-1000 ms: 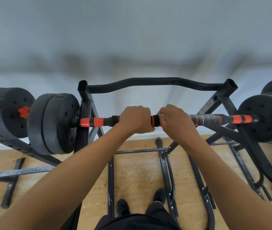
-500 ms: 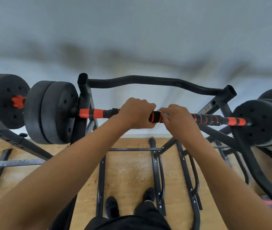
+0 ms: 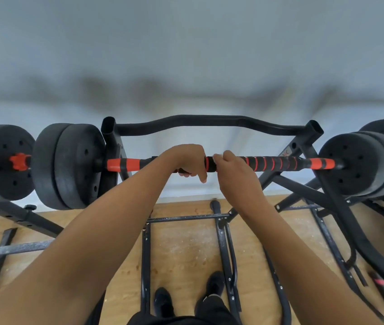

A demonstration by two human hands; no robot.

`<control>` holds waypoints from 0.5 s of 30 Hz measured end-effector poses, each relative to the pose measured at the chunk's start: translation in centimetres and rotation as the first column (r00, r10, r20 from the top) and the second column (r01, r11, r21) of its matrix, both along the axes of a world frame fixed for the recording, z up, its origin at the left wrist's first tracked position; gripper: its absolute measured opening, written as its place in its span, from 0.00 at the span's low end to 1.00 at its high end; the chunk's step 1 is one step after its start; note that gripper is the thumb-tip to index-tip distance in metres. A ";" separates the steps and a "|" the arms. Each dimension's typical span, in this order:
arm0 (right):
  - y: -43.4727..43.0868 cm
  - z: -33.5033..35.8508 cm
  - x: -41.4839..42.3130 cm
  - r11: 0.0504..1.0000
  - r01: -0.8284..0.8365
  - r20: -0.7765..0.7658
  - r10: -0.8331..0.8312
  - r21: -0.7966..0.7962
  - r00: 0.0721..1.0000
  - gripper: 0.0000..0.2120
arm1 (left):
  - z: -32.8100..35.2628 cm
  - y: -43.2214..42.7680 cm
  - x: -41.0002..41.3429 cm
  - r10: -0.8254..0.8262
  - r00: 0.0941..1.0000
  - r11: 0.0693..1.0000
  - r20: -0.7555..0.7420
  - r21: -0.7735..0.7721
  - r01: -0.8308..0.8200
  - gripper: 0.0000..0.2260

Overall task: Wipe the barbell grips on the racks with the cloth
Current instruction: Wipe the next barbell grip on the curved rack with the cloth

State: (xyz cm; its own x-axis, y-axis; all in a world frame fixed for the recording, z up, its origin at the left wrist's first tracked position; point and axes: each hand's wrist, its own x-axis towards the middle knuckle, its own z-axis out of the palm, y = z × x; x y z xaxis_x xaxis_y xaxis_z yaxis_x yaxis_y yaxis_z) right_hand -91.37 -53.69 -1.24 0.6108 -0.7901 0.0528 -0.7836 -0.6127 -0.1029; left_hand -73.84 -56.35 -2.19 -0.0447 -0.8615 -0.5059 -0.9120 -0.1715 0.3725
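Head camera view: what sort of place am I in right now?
Most likely a gym or home workout room: a barbell loaded with black weight plates rests on a black steel rack, standing on a wooden floor.

A single wide-angle view from the person's head faces forward and down. The bar (image 3: 280, 163) crosses mid-frame close by, the wall (image 3: 186, 55) fills the top, and the floor (image 3: 186, 249) and shoes (image 3: 162, 301) lie straight below.
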 end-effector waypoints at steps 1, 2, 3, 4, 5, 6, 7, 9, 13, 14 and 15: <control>0.3 -0.2 -0.1 1.000 -0.005 0.004 0.005 -0.010 1.000 0.23 | 0.2 -0.1 0.1 0.001 0.999 1.000 -0.035 0.029 0.000 0.12; 0.7 -0.4 -0.4 1.000 -0.013 0.003 0.014 -0.013 1.000 0.26 | 0.3 -0.1 0.2 0.003 0.998 0.999 -0.056 0.044 -0.001 0.11; 1.2 -0.5 -0.8 1.000 -0.027 0.003 0.027 -0.011 1.000 0.28 | 0.3 0.0 0.2 0.006 0.998 0.999 -0.069 0.045 -0.003 0.10; 1.8 -0.7 -1.5 0.999 -0.037 0.016 0.037 -0.004 0.999 0.27 | 0.3 0.0 0.2 0.009 0.997 0.999 -0.075 0.037 -0.007 0.10; 2.4 -0.7 -2.3 0.999 -0.031 0.046 0.030 0.024 0.998 0.25 | 0.2 0.1 0.3 0.011 0.997 1.000 -0.080 0.023 -0.010 0.09; 2.9 -0.6 -3.1 0.997 -0.016 0.081 0.010 0.070 0.997 0.21 | 0.2 0.2 0.3 0.014 0.996 1.000 -0.083 0.009 -0.013 0.09; 3.1 -0.4 -3.9 0.991 0.007 0.119 -0.023 0.133 0.993 0.18 | 0.2 0.2 0.3 0.017 0.996 1.000 -0.084 -0.003 -0.017 0.10; 2.9 0.0 -4.8 0.967 0.063 0.186 -0.112 0.247 0.976 0.14 | 0.2 0.4 0.2 0.015 0.997 1.000 -0.072 -0.025 -0.016 0.10; 0.5 0.7 -4.3 0.984 0.094 0.264 -0.132 0.153 0.955 0.09 | 0.4 0.7 0.0 0.020 1.000 0.998 -0.023 -0.064 -0.022 0.10; -0.2 0.7 -3.8 0.992 0.079 0.271 -0.104 0.103 0.957 0.08 | 0.4 0.9 -0.1 0.022 1.000 0.996 0.011 -0.082 -0.021 0.10; -0.7 0.7 -3.1 0.996 0.062 0.264 -0.078 0.071 0.961 0.06 | 0.4 1.1 -0.3 0.024 0.998 0.994 0.060 -0.112 -0.017 0.10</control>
State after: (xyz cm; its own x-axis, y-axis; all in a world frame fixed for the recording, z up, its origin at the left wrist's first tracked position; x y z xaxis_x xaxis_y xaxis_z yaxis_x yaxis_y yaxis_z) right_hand -94.48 -54.39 -0.53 0.5241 -0.8372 0.1561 -0.7634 -0.5431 -0.3496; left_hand -74.12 -55.26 -1.83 0.0013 -0.9129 -0.4082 -0.9303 -0.1508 0.3344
